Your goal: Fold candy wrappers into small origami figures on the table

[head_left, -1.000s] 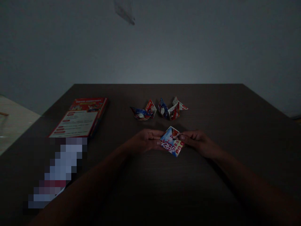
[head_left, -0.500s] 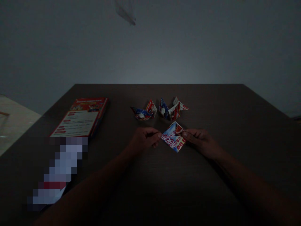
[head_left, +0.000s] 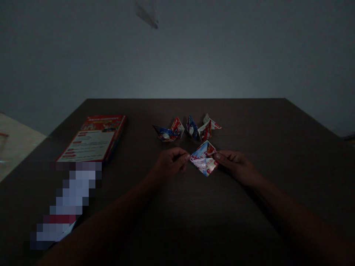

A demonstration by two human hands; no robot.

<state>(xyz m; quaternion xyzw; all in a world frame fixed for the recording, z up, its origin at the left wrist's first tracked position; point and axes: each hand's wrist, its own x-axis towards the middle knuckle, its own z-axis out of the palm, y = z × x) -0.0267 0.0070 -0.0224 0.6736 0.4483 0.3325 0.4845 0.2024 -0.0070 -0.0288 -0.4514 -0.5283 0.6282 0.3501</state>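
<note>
A small folded square of printed paper (head_left: 205,160), blue, white and red, is held cornerwise above the dark table. My left hand (head_left: 175,161) pinches its left corner between thumb and fingers. At the opposite corner my right hand (head_left: 234,163) grips it, thumb on top. Just beyond stand two folded paper figures with pointed ends: a blue and red one (head_left: 169,133) on the left and a blue, red and white one (head_left: 201,129) on the right.
At the left of the table (head_left: 144,107) lies a stack of red and white printed leaflets (head_left: 91,142). A blurred-out pale item (head_left: 72,195) lies nearer, partly behind my left forearm. A plain grey wall (head_left: 222,51) rises behind the table.
The folded paper has tilted, and light now glares off its lower half. Both hands keep their grips, almost in the same place.
</note>
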